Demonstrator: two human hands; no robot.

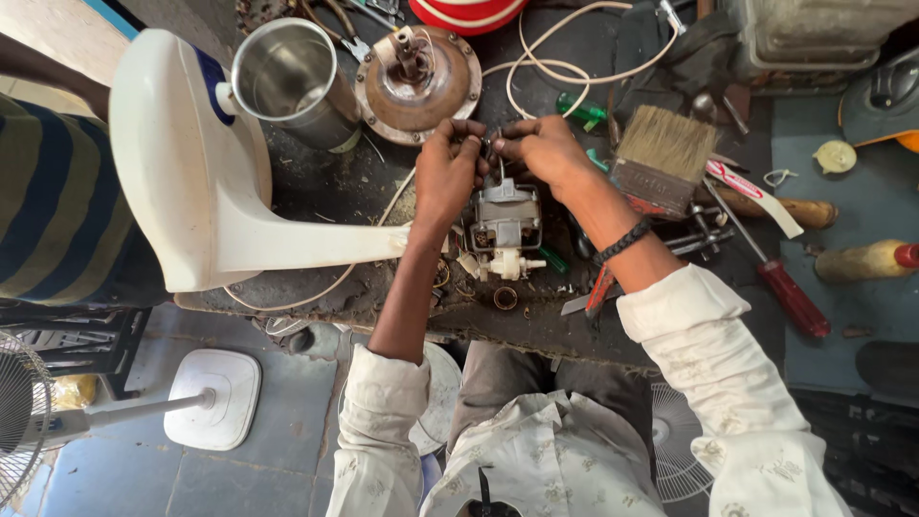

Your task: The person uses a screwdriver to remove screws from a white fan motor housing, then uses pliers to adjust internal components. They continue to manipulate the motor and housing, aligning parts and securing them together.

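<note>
Grey metal motor (504,222), one unit, stands on the dark, grimy surface (335,191) in front of us, with a white plastic fitting at its near end. Our left hand (447,172) and right hand (546,150) meet just above its far end; the fingers (469,144) of both are pinched together on a small part or wire at the top of the motor, too small for us to tell which. We count one steel cup (290,78) and one rusty round plate (417,72) beyond the hands, side by side. One white cable (550,67) loops behind them. One broad paintbrush (661,153) lies just right of our right wrist, and one red-handled screwdriver (780,287) farther right. One white moulded fan housing (191,172) rests at the left edge of the surface. One pedestal fan (29,421) stands on the floor below, left.
</note>
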